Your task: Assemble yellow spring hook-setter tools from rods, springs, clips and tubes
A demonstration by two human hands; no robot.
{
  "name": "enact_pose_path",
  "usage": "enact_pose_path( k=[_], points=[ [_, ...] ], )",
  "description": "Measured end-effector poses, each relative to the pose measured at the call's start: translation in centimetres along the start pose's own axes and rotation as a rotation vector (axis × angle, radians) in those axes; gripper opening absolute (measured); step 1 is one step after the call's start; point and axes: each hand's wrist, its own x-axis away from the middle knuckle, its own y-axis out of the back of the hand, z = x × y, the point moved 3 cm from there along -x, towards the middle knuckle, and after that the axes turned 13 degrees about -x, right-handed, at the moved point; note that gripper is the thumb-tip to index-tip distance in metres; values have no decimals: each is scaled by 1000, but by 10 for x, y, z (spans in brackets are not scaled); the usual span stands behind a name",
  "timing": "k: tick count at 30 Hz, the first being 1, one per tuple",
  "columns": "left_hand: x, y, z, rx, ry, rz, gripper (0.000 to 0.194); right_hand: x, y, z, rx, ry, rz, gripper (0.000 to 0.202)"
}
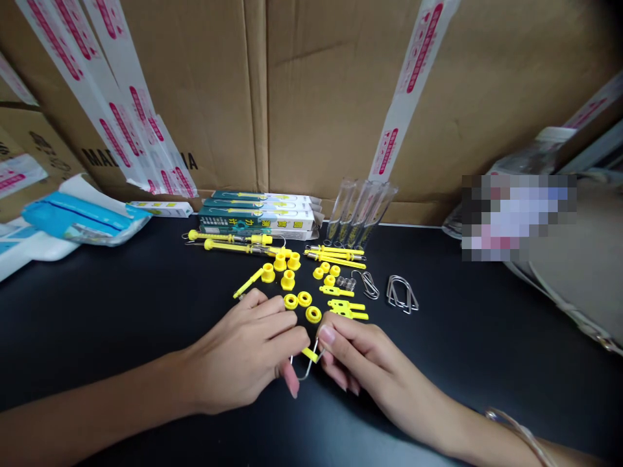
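Observation:
My left hand (253,350) is closed round a small yellow plastic piece (310,354), most of which its fingers hide. A bent metal wire hook (305,375) hangs at that piece, between the hands. My right hand (363,363) pinches the wire's end between thumb and forefinger. Just beyond my hands lie yellow rings (314,314), yellow flanged caps (287,280) and flat yellow strips (341,291). Small springs (346,283), wire hooks (368,285) and larger wire loops (402,294) lie to the right of them.
Behind the parts are stacked boxes (257,217), clear tubes (360,214) and assembled yellow rods (233,248). A blue packet (87,214) lies at the left. A plastic bottle (530,155) and a beige bag (579,259) are at the right. Cardboard (316,97) stands behind.

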Motion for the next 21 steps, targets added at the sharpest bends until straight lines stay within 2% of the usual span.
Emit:
enact_pose_path(
  k=[7, 11, 13, 21],
  points=[
    [-2, 2, 0, 45, 10, 13, 26, 0, 0, -2, -42, -37, -30, 47],
    [0, 2, 0, 119, 37, 10, 48, -4, 0, -3, -102, -61, -26, 48],
    [2, 1, 0, 133, 47, -6, 51, -4, 0, -3, -129, -73, -35, 47],
    [1, 4, -2, -35, 45, -82, 36, -3, 1, -6, -138, -27, -96, 38]
  ],
)
